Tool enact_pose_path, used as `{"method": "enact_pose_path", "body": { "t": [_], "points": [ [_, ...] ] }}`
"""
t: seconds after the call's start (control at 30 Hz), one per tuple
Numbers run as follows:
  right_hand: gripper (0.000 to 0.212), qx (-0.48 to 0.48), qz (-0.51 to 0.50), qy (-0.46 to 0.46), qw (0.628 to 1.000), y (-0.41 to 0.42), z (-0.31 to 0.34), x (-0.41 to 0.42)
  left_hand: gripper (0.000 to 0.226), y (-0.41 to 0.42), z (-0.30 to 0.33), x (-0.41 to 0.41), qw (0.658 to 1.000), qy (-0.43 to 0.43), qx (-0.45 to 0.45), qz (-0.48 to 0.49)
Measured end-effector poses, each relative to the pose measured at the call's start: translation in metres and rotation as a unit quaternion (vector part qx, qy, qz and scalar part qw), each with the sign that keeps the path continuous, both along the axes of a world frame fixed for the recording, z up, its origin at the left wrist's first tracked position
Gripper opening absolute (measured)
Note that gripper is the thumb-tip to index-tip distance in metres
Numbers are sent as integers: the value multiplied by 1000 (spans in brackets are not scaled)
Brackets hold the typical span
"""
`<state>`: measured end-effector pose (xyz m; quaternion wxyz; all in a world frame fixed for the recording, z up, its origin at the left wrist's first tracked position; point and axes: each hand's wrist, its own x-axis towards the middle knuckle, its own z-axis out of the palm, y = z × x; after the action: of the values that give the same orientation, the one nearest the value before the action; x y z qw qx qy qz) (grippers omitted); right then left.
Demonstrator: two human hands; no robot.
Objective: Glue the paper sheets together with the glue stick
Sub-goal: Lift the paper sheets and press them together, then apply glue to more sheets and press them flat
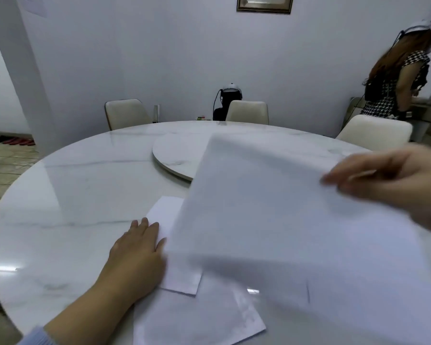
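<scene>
Right hand (383, 180) pinches a raised, blurred sheet (284, 220) over the flat sheet (171, 245) pinned by the open left hand (137, 255); glue stick seemingly absent.

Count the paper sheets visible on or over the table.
3: a lifted sheet held in the right hand; a flat sheet under the left hand; a near-edge sheet. More may hide beneath.

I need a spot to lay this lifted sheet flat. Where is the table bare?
Bare marble lies left of the left hand, out to the table rim, and ahead, between the small sheet and the turntable. Crowded: near edge, where another sheet lies under the lifted sheet.
</scene>
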<state>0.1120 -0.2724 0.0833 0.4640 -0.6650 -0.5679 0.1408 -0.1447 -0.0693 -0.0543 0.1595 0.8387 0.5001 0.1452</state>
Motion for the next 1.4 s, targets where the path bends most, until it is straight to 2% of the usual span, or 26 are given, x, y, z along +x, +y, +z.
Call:
{"method": "enact_pose_path", "body": {
  "t": [0.07,0.13,0.17,0.23,0.33,0.4,0.53,0.67,0.8,0.9,0.97,1.07,1.17,1.4],
  "points": [
    [15,105,-90,77,987,3,11,28,51,0,-1,1,1000,-2,1,0],
    [15,151,-161,88,971,15,11,56,57,-1,-2,2,1000,-4,0,-8],
    [24,165,-199,107,960,24,7,70,59,-1,-2,2,1000,-6,2,-16],
    [27,187,-275,153,931,43,-8,95,59,-4,-2,2,999,-12,11,-33],
    [25,157,-392,140,896,72,-37,112,60,-7,0,2,999,-25,24,-39],
    [22,103,-422,124,892,91,-57,114,62,-7,0,1,998,-28,29,-41],
    [23,-18,-417,131,899,115,-92,116,65,-5,-1,0,998,-21,36,-49],
    [26,-85,-391,57,915,121,-102,112,63,-1,-5,0,996,-11,44,-79],
    [36,-116,-377,3,919,123,-96,100,62,3,-10,-1,983,25,41,-177],
    [55,-129,-285,-23,949,132,-93,76,53,5,-10,-2,971,36,40,-232],
    [66,-155,-235,-12,959,140,-93,55,53,5,-8,-4,965,25,42,-256],
    [70,-150,-214,8,965,156,-100,36,56,3,-3,-5,957,8,28,-290],
    [66,-152,-239,0,959,168,-108,28,62,-2,2,-7,949,-11,6,-314],
    [30,-93,-260,21,961,175,-111,22,68,-1,-1,-6,951,-40,1,-306]
  ]
}}
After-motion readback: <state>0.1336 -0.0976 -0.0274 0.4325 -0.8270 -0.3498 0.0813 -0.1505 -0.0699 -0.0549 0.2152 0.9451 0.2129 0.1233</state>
